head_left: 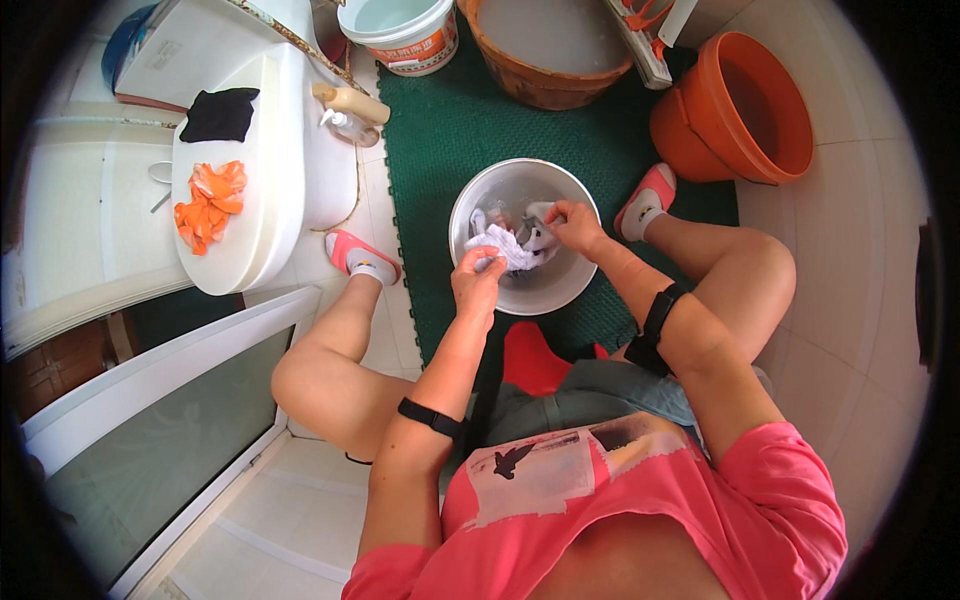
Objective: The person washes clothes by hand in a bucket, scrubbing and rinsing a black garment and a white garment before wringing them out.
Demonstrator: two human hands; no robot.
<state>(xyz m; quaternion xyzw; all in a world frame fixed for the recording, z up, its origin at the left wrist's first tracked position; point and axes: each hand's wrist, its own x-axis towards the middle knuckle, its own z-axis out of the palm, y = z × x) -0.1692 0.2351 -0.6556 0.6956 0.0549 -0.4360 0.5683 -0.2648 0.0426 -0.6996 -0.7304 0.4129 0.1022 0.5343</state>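
Observation:
A round metal basin (pixel 555 296) stands on the floor between my feet, with water in it. White wet cloth (pixel 512 246) with dark patches lies bunched in the basin. My left hand (pixel 478 277), over the basin's near left side, pinches the near edge of the cloth between thumb and fingers. Over the right side, my right hand (pixel 577 227) grips another part of the same cloth. Some of the fabric sits in the water, and its full shape cannot be made out.
Green textured matting (pixel 427 150) lies under the basin. An orange bucket (pixel 679 142) of water stands at right, a brown tub (pixel 540 90) and a white bucket (pixel 416 56) beyond. At left, a white toilet (pixel 281 187) bears orange gloves (pixel 210 206) and black cloth (pixel 220 115). Pump bottles (pixel 352 127) stand beside it.

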